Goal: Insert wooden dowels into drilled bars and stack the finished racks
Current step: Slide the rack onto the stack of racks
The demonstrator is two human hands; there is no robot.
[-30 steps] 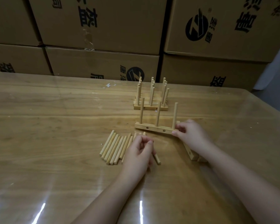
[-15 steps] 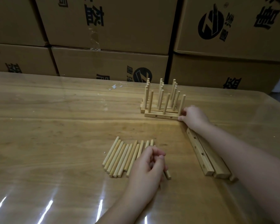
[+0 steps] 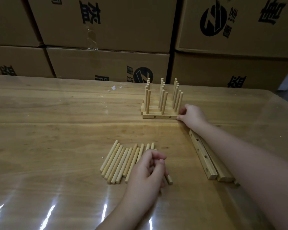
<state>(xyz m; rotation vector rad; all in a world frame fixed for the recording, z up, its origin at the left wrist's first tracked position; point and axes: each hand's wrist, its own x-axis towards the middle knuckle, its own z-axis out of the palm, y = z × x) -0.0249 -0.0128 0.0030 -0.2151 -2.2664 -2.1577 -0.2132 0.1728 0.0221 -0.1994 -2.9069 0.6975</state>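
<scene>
Several finished racks stand pressed together at the far middle of the table, each a bar with three upright dowels. My right hand grips the right end of the front rack, which touches the ones behind it. A row of loose dowels lies near me. My left hand rests on the right part of that row with fingers curled round a dowel, whose end sticks out below the hand. Drilled bars lie side by side under my right forearm.
The wooden table has a glossy cover with glare near its front edge. Stacked cardboard boxes form a wall right behind the table. A scrap of white paper lies at the back.
My right hand has carried the rack from near the dowel pile away to the far group and set it down against it. My left hand stayed on the loose dowels.
</scene>
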